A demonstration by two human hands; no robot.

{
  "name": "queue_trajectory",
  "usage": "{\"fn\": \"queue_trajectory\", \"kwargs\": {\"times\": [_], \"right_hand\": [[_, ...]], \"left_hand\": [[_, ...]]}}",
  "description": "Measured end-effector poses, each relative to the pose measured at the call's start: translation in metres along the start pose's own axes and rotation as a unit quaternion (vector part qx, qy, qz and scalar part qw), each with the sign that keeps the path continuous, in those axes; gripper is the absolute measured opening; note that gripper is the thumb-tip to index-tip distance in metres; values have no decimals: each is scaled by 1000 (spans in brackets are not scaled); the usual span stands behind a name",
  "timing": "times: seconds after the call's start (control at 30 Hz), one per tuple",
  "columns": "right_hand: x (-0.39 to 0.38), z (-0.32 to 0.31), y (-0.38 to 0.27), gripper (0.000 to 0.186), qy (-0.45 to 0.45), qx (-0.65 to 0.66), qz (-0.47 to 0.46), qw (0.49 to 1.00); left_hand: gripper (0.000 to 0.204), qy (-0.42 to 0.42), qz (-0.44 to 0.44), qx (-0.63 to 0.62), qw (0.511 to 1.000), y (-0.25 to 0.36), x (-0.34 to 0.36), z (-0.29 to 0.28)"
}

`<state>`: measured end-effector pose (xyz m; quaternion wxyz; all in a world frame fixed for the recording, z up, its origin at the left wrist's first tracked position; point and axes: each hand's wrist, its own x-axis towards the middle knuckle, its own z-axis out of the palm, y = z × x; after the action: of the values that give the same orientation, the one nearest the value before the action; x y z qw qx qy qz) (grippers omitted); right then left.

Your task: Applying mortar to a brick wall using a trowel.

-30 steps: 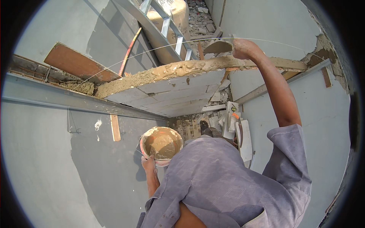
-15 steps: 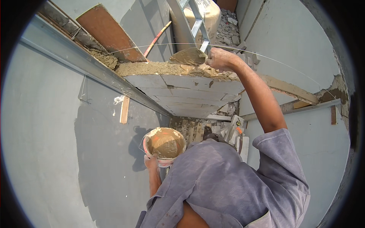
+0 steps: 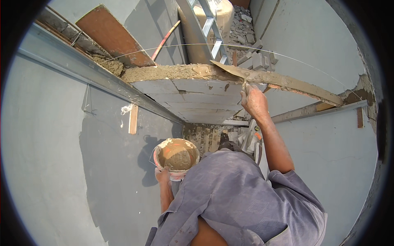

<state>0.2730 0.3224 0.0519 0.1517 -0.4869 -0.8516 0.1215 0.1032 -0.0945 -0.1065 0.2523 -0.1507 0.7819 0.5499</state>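
My right hand (image 3: 255, 101) is closed round the handle of a trowel (image 3: 230, 70). The trowel's blade lies over the wet mortar (image 3: 172, 74) along the top of a grey block wall (image 3: 164, 87), tilted, its tip pointing left and away. At the lower left, my left hand (image 3: 163, 175) grips the side of a bucket (image 3: 177, 174) below its rim. Brown mortar (image 3: 175, 156) fills much of the bucket, and dried mortar crusts its edge. A thin string line (image 3: 197, 44) runs in an arc beyond the wall top.
Past the wall stand a metal ladder (image 3: 209, 26) and a large wrapped roll or sack (image 3: 223, 18), with rubble (image 3: 243, 30) beside them. A brown board (image 3: 113, 35) leans at the far left. A spirit level (image 3: 255, 130) and block pieces lie right of my legs.
My right hand has come nearer and slightly right with the trowel, and its blade has swung to the near side of the wall top. The left hand keeps its hold on the bucket.
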Motion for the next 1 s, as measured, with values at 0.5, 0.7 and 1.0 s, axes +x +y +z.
{"fn": "queue_trajectory", "kwargs": {"times": [0.5, 0.7, 1.0], "right_hand": [[-41, -13, 14, 28, 46, 56, 75, 995], [-57, 1, -4, 29, 46, 90, 8, 995], [-58, 5, -48, 23, -353, 7, -179, 918]], "left_hand": [[29, -48, 33, 18, 998, 13, 6, 21], [29, -25, 23, -8, 999, 18, 3, 29], [50, -74, 249, 71, 963, 107, -9, 63]]}}
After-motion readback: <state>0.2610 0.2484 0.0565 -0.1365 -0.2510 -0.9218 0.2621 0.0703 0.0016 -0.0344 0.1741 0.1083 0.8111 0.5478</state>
